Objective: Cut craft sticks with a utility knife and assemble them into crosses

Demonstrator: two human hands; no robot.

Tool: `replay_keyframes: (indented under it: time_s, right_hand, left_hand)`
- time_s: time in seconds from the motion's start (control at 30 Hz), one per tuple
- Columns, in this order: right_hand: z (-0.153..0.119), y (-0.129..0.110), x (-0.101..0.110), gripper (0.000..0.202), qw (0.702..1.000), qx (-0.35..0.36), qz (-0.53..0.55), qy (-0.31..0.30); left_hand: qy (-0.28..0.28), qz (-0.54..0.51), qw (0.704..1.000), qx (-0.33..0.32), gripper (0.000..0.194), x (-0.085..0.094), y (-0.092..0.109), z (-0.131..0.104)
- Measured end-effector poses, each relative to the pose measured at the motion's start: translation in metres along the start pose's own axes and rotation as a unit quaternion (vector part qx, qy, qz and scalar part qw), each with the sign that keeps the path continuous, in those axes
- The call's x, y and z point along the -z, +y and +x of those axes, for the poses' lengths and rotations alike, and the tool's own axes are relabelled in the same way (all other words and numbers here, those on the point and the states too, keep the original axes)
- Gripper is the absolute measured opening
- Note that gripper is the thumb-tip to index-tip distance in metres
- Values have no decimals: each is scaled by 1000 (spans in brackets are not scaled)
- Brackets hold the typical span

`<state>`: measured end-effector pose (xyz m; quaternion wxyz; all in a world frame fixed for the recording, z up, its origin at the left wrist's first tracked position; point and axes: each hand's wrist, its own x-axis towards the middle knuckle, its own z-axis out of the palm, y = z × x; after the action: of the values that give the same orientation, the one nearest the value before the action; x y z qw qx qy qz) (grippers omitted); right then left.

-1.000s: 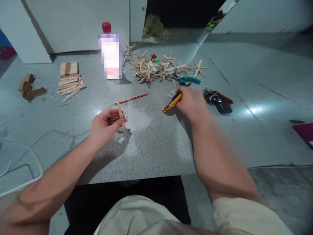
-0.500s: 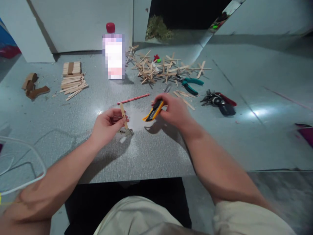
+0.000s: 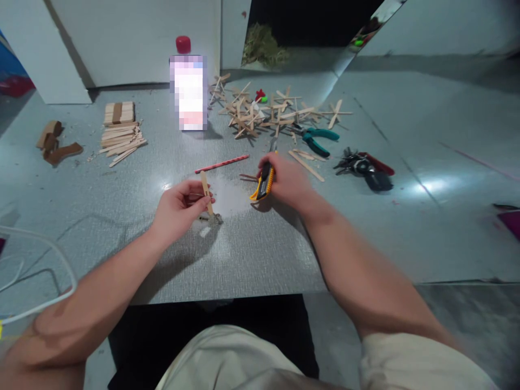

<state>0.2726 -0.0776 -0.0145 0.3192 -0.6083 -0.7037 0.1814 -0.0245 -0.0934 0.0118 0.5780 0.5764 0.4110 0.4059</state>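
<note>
My left hand [image 3: 179,208] pinches a flat wooden stick [image 3: 207,190] that points away from me, with a dark mark or slot near its middle. Just under its near end a small metal item [image 3: 216,219] lies on the grey table. A yellow and black utility knife [image 3: 265,182] is gripped in my right hand [image 3: 289,180], its blade pointing away towards the pile of sticks. Beside the right fingers lies a thin brownish stick [image 3: 247,177], partly hidden. A red patterned pencil [image 3: 221,163] rests beyond both hands.
Crossed wooden sticks [image 3: 246,115] are heaped at the back, near teal-handled pliers [image 3: 320,142]. Keys [image 3: 365,169] lie to the right. Stacked sticks [image 3: 122,142] and brown scraps [image 3: 57,145] are at the left. A bottle with a red cap [image 3: 183,44] stands behind a blurred bright screen [image 3: 190,95].
My right hand has moved slightly away from the left one and turned the knife more upright in view. The thin brownish stick beside it now shows more. My left hand keeps its hold.
</note>
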Motion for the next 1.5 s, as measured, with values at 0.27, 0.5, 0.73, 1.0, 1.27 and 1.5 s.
replay_keyframes:
  time_s: [0.27, 0.5, 0.73, 1.0, 1.27, 1.5]
  right_hand:
    - [-10, -30, -7, 28, 989, 29, 109, 99]
    - [-50, -67, -8, 38, 970, 108, 207, 69]
    - [-68, -87, -12, 27, 961, 154, 223, 60]
    - [-66, -103, -13, 15, 974, 200, 80, 71]
    - [-68, -103, -12, 24, 981, 182, 71, 7]
    - [-70, -102, -14, 25, 981, 182, 75, 6]
  left_hand:
    - [-5, -6, 1000, 11, 29, -2, -1, -2]
    - [14, -1, 1000, -3, 27, -4, -1, -5]
    - [27, 8, 1000, 4, 25, -7, 3, -9]
    - [8, -10, 1000, 1, 23, -12, 4, -13]
    - [-8, -32, 999, -7, 23, -13, 4, -13]
    - [-7, -38, 999, -8, 24, -13, 3, -14]
